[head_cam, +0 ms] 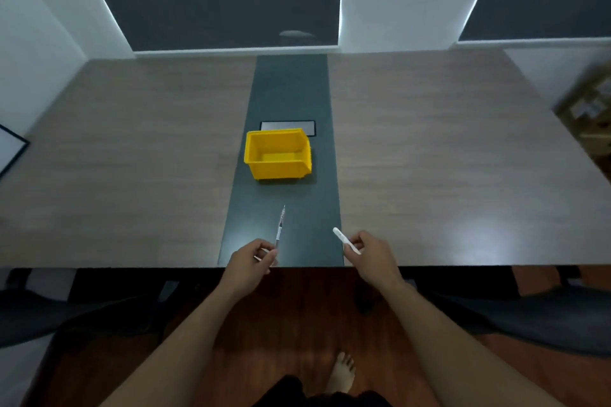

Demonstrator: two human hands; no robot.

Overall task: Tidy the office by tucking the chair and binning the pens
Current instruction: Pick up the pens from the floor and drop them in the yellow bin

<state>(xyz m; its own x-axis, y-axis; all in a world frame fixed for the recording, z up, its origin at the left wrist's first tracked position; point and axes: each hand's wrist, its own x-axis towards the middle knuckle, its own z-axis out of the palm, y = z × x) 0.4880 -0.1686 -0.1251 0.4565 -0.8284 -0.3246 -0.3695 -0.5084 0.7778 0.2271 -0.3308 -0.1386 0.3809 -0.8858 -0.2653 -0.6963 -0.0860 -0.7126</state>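
Observation:
A yellow plastic bin [251, 155] stands open on the dark centre strip of the wooden table [132, 149]; nothing shows inside it. My left hand [249, 259] pinches a thin clear pen [280, 225] whose tip points toward the bin. A white pen [342, 237] is held in my right hand [372, 253], slanting up to the left. Both hands hover over the table's near edge, well short of the bin. Dark chairs sit at the left [39, 314] and right [542, 317], partly under the table edge.
A flat grey plate with a black frame [309, 127] lies just behind the bin. A wooden shelf [588, 116] stands at the far right, a framed board [10, 149] at the far left. My bare foot [342, 373] is on the wooden floor.

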